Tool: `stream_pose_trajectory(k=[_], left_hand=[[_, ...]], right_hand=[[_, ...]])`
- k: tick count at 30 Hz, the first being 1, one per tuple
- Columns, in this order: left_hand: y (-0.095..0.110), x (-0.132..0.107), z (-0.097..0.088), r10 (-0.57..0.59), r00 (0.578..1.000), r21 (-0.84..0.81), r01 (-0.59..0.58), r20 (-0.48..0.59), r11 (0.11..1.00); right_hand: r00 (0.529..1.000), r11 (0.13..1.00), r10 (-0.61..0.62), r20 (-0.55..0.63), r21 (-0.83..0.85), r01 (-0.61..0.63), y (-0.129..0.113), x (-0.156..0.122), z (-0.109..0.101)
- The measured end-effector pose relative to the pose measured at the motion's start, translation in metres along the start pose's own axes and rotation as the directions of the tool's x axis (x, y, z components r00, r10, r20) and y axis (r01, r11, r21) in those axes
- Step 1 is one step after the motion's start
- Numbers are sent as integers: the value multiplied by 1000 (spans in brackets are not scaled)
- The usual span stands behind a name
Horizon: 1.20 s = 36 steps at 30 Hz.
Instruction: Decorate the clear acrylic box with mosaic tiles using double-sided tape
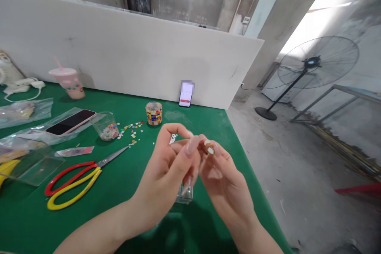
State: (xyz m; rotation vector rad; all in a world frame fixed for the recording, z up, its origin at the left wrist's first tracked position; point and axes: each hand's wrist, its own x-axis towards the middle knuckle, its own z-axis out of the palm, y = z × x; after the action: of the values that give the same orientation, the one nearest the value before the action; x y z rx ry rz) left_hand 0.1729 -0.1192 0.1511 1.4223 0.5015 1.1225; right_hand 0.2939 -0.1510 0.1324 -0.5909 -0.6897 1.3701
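Observation:
My left hand is closed, thumb and fingertips pressed together; whatever may be between them is hidden. Close against it, my right hand pinches a small white tile between thumb and finger. Partly covered by my hands, a clear plastic box stands on the green table. Several loose white tiles lie just behind my left fingers. Farther back is a round clear jar covered in rows of coloured tiles. To the left, a tipped clear cup holds coloured pieces, with more tiles scattered beside it.
Scissors with red and yellow handles lie at left, near a dark-screened phone and a clear container. A pink drink cup stands behind. Another phone leans on the white partition. The table's edge runs along the right.

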Motion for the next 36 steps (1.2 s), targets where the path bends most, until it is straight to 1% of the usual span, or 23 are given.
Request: stream_pose_trajectory(k=[1, 2, 3, 4, 5, 6, 7, 9, 11, 14, 16, 18, 20, 22, 24, 26, 28, 30, 33, 36], left_hand=[[1, -1, -3, 125, 992, 198, -120, -10, 973], [3, -3, -5, 244, 969, 391, -235, 26, 890], [5, -4, -8, 332, 938, 541, -331, 101, 773], [7, -5, -11, 374, 907, 634, -405, 191, 659], [9, -6, -13, 387, 884, 685, -454, 264, 570], [11, -7, -14, 383, 872, 713, -475, 305, 515], [13, -8, -15, 375, 867, 728, -484, 327, 485], [15, -9, -14, 340, 872, 744, -482, 352, 463], [15, -9, -13, 313, 876, 743, -478, 367, 468], [14, -8, -10, 288, 888, 719, -459, 357, 523], [14, -8, -9, 241, 914, 688, -404, 326, 603], [15, -7, -8, 155, 943, 639, -314, 294, 702], [17, -6, -9, 80, 958, 587, -234, 275, 775], [19, -5, -9, 52, 962, 537, -193, 267, 821], [19, -4, -10, 53, 959, 491, -190, 280, 850], [17, -4, -10, 77, 955, 464, -209, 288, 861], [14, -4, -9, 120, 958, 446, -230, 262, 865], [9, -4, -7, 140, 967, 423, -220, 212, 879], [1, -4, -3, 161, 974, 376, -211, 162, 902], [-3, -5, 0, 275, 955, 355, -297, 114, 886]], right_hand=[[1000, 1000, -11, -14, -2, 11, 0, 0, 0], [1000, 1000, -20, -21, -9, 20, -1, 0, -1], [999, 999, -29, -20, -18, 29, -1, 0, -2], [999, 999, -36, -14, -27, 35, -2, 0, -3], [999, 999, -42, -5, -33, 41, -2, 1, -4], [999, 998, -46, 3, -38, 46, -2, 1, -5], [999, 998, -46, 9, -42, 47, -2, 1, -5], [999, 998, -42, 23, -51, 44, -3, 1, -6], [998, 998, -32, 51, -54, 34, -3, 1, -6], [995, 998, -3, 102, -55, 9, -2, 0, -4], [992, 998, -4, 125, -61, 12, -2, -1, -3], [988, 997, -25, 153, -71, 36, -1, -1, -3], [982, 995, -46, 184, -83, 62, 0, -1, -3], [977, 991, -69, 199, -99, 90, 2, 0, -4], [973, 984, -107, 203, -122, 133, 5, -1, -4], [966, 970, -157, 203, -150, 190, 9, -1, -5], [959, 952, -216, 183, -180, 249, 14, -1, -5], [945, 921, -290, 152, -223, 319, 18, -1, -7], [895, 827, -422, 146, -343, 446, 21, 0, -10], [816, 671, -533, 225, -476, 569, 19, 2, -15]])
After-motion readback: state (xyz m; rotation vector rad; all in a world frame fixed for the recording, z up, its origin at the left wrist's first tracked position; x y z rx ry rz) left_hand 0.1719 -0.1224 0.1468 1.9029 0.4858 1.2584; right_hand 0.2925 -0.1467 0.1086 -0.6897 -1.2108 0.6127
